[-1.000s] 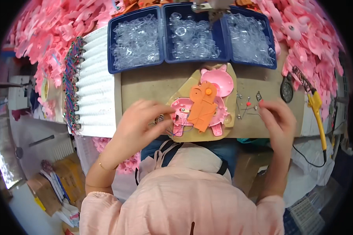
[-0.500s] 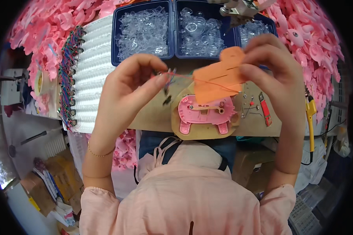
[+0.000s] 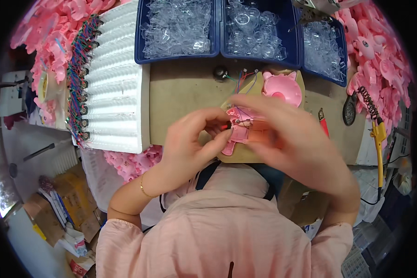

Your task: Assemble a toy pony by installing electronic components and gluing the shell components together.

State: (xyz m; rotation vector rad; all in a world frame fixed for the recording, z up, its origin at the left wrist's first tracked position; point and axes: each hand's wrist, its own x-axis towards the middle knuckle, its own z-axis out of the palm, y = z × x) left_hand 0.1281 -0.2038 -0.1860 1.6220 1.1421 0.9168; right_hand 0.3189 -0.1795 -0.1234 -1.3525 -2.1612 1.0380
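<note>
A pink plastic half-shell [image 3: 239, 135] lies on a yellowish board [image 3: 245, 157] in front of me. At its left edge, the fingers of my left hand [image 3: 194, 143] are closed around a small red and black part [image 3: 225, 126], too small to name. Motion smears my right hand [image 3: 294, 146], which is over the shell's right side. Below its fingers an orange flat piece [image 3: 260, 134] lies against the shell, partly hidden; whether the fingers grip it is unclear. Behind the hands are a pink eared shell [image 3: 282, 88], thin coloured wires [image 3: 240, 82] and a round black speaker [image 3: 221, 72].
Blue bins [image 3: 217, 53] of clear plastic parts stand at the back. A white ridged foam tray [image 3: 116, 88] is on the left, with wired parts [image 3: 78, 88] along its edge. To the right are red-handled pliers [image 3: 324, 124] and a yellow soldering iron [image 3: 380, 134].
Both hands have come down and closer together over the pink shell. The orange piece has gone from mid-air down to the shell. The eared shell and speaker have come into sight.
</note>
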